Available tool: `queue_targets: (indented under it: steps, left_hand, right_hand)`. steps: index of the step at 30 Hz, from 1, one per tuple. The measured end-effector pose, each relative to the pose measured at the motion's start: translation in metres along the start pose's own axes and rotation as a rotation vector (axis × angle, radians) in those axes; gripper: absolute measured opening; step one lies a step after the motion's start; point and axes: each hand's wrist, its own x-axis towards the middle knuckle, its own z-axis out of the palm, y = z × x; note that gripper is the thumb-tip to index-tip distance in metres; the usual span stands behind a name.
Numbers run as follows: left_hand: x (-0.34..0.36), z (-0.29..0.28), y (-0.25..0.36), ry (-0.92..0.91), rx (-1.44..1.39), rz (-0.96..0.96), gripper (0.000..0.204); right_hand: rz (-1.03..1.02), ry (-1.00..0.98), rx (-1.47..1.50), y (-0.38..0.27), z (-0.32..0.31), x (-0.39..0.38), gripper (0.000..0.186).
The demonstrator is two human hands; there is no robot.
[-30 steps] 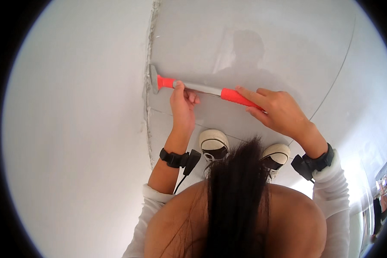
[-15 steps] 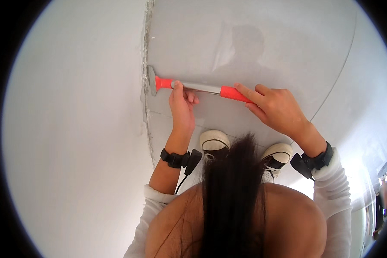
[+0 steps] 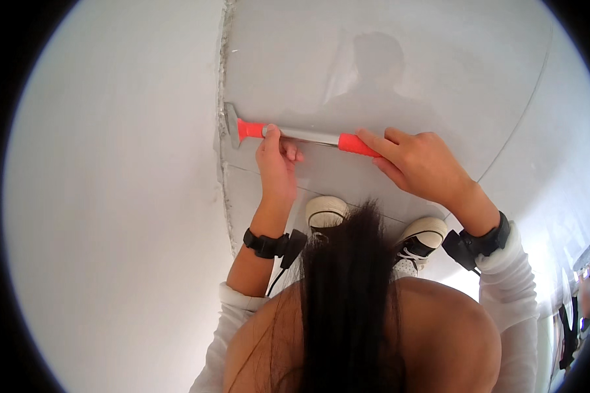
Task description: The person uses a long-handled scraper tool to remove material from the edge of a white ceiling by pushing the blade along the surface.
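A long-handled scraper (image 3: pixel 311 136) with a grey head, a red collar, a silver shaft and a red grip lies nearly level across my view. Its flat head touches the rough seam (image 3: pixel 221 124) where the white wall meets the floor. Near the collar, my left hand (image 3: pixel 278 164) holds the shaft, thumb on top and the other fingers curled below. My right hand (image 3: pixel 426 160) is wrapped round the end of the red grip, its index finger stretched along it.
The pale wall (image 3: pixel 118 196) rises on the left. Shiny grey floor tiles (image 3: pixel 295 52) with thin joints spread ahead and to the right. My shoes (image 3: pixel 326 211) stand just below the scraper. At the far right edge are blurred dark and coloured items (image 3: pixel 580 308).
The scraper and both hands have hardly shifted; the head still rests at the seam. The view has moved slightly.
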Motion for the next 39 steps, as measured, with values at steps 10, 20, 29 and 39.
queue_targets:
  steps: [10,20,29,39]
  left_hand:
    - [-0.012,-0.001,-0.011,-0.017,0.035,-0.118,0.028]
    - [-0.008,0.007,-0.007,-0.013,-0.006,-0.01,0.031]
    - [-0.008,0.001,-0.007,-0.011,0.011,0.002,0.031]
    - [-0.006,-0.001,-0.004,0.068,-0.022,0.004,0.03]
  right_hand:
    - [0.024,-0.126,0.028,0.008,0.001,-0.004,0.046]
    - [-0.001,-0.074,0.0,0.004,-0.005,-0.007,0.051]
    - [0.016,-0.07,0.022,-0.001,-0.007,-0.01,0.05]
    - [-0.005,-0.121,0.089,-0.008,0.0,-0.001,0.045]
